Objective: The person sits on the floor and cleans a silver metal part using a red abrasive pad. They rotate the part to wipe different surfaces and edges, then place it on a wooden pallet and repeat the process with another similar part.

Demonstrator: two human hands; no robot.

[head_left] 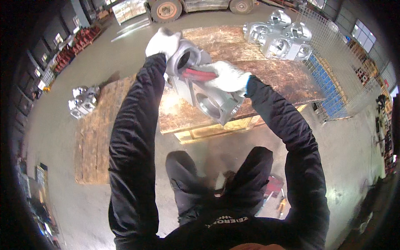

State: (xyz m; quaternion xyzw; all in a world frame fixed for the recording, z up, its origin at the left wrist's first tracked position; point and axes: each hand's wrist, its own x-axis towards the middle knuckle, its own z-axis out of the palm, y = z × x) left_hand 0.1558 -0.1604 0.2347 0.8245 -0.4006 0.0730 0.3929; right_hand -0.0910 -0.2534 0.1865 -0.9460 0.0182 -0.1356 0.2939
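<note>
Two things help here, I judge: bracing the silver casting [180, 88] over the near part of the worn wooden tabletop [283, 81], and keeping the red handle-like piece [201, 75] steady. My left arm [137, 125] reaches nearly straight, left hand [163, 43] over the casting's far-left end, finger closure unclear; my right elbow [306, 152] bends outward, the right hand's [228, 77] fingers grasping the red piece.

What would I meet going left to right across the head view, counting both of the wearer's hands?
Smaller silver casting group → left gloved hand → red elongated object → right gloved hand → larger silver casting group → blue crate stack.
</note>
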